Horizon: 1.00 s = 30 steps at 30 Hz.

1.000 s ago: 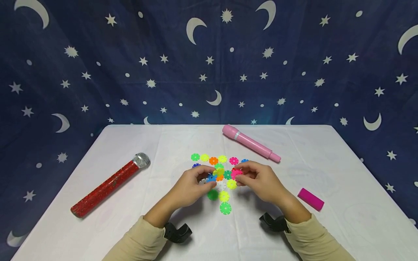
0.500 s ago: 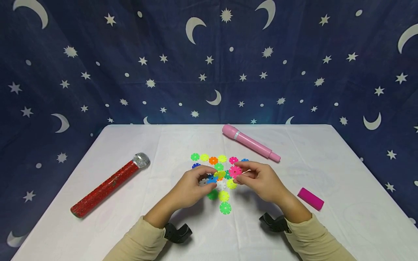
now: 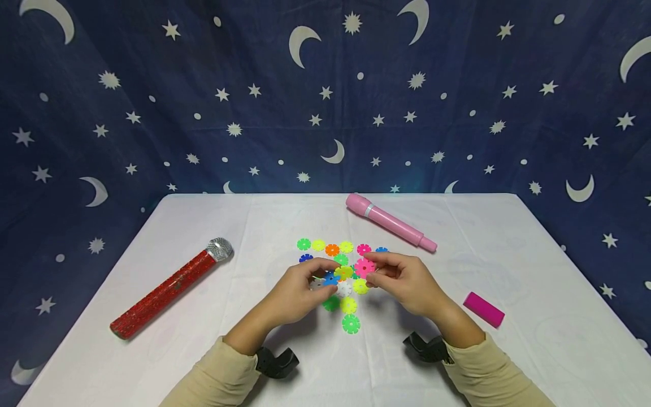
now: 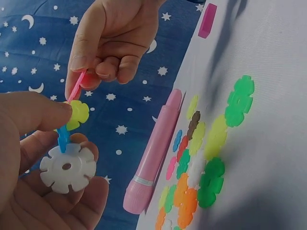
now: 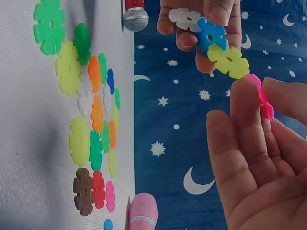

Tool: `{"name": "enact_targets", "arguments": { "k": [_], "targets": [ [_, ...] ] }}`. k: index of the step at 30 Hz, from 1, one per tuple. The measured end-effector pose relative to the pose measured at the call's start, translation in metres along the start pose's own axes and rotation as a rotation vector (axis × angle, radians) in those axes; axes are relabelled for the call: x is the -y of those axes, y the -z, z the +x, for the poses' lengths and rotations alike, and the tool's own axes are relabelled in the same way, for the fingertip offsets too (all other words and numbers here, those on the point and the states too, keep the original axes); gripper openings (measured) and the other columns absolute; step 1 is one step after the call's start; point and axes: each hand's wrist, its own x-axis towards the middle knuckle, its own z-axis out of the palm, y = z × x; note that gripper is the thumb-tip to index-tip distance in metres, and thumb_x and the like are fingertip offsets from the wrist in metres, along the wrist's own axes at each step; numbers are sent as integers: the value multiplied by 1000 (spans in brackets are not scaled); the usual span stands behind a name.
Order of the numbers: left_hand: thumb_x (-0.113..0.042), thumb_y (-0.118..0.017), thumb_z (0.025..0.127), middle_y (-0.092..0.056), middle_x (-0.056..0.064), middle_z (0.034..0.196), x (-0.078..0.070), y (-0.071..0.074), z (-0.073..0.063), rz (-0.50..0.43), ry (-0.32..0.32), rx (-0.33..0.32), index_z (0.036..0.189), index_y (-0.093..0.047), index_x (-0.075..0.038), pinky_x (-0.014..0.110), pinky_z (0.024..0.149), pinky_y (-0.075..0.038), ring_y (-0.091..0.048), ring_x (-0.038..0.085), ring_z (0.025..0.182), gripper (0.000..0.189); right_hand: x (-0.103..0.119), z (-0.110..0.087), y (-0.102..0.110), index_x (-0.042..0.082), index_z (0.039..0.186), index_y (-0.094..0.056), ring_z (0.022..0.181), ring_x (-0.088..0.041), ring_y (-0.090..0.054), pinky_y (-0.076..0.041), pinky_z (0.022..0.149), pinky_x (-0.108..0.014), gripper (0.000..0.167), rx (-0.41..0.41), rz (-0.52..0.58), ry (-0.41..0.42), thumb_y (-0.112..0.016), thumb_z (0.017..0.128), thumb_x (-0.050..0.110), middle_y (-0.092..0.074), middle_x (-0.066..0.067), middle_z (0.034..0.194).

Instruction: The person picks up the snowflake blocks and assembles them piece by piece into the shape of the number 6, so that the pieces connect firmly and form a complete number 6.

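Observation:
My left hand (image 3: pixel 300 289) pinches a short chain of notched plastic snowflake discs above the table. The chain has a white disc (image 4: pixel 80 168), a blue disc (image 5: pixel 218 32) and a yellow disc (image 5: pixel 237 67), slotted together. Opposite it, my right hand (image 3: pixel 409 282) holds a pink disc (image 3: pixel 364 268) between thumb and fingers. In the right wrist view the pink disc's edge meets the yellow disc's outer edge. Below both hands, loose discs lie spread on the white cloth, among them a green disc (image 3: pixel 351 324) nearest me. My hands hide some of them.
A red microphone (image 3: pixel 170 291) with a silver head lies at the left of the table (image 3: pixel 203 367). Behind the discs is a pink microphone (image 3: pixel 394 224). A magenta cylinder (image 3: pixel 484 310) lies to the right. A starry blue cloth (image 3: pixel 274 141) hangs at the back.
The pink disc has shifted slightly left toward the yellow one and turned to face the head camera more. The yellow disc has tilted a little; my left hand has barely moved.

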Motion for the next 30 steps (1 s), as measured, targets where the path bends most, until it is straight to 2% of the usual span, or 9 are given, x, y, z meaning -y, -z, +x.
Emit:
{"name": "enact_targets", "arguments": {
  "k": [6, 11, 15, 18, 24, 30],
  "targets": [
    [-16, -68, 93, -69, 3, 115, 1, 0, 0, -1, -9, 3, 123, -66, -6, 38, 87, -50, -63, 26, 104, 32, 0, 0, 0, -15, 124, -61, 79, -20, -71, -57, 75, -28, 39, 6, -3, -5, -72, 89, -3, -72, -17, 90],
    [-15, -67, 92, -69, 2, 112, 0, 1, -1, 19, -29, -30, 122, -68, -7, 32, 79, -49, -58, 19, 90, 31, 0, 0, 0, -14, 122, -62, 78, -24, -71, -57, 74, -28, 36, 4, 4, 18, -72, 88, -4, -70, -17, 90],
    [-14, -66, 93, -69, -3, 112, -1, 1, -1, 12, -25, -56, 126, -67, -8, 33, 81, -49, -59, 12, 94, 34, 0, 1, -1, -13, 118, -63, 78, -25, -71, -57, 75, -28, 31, -5, 20, 40, -70, 89, -6, -69, -20, 93],
    [-15, -64, 95, -69, -4, 111, -2, 0, -1, -13, -15, -49, 129, -65, -10, 33, 84, -50, -63, 9, 97, 34, -1, 1, -2, -12, 113, -64, 78, -25, -71, -58, 75, -29, 25, -18, 26, 56, -69, 89, -8, -69, -19, 94],
    [-17, -63, 100, -70, 2, 115, 0, 0, -1, -69, -25, -32, 129, -66, -8, 30, 82, -55, -70, 8, 88, 31, -2, 1, -4, -6, 103, -67, 79, -31, -71, -58, 75, -30, 15, -47, -20, 46, -71, 88, -6, -71, -14, 93],
    [-16, -61, 100, -72, 3, 108, -1, -1, -1, -85, -15, -47, 128, -67, -9, 30, 79, -55, -69, 7, 85, 29, -3, 0, -6, 0, 98, -70, 77, -33, -70, -58, 72, -30, 12, -64, -84, 68, -73, 87, -4, -72, -11, 92]
  ]
}}
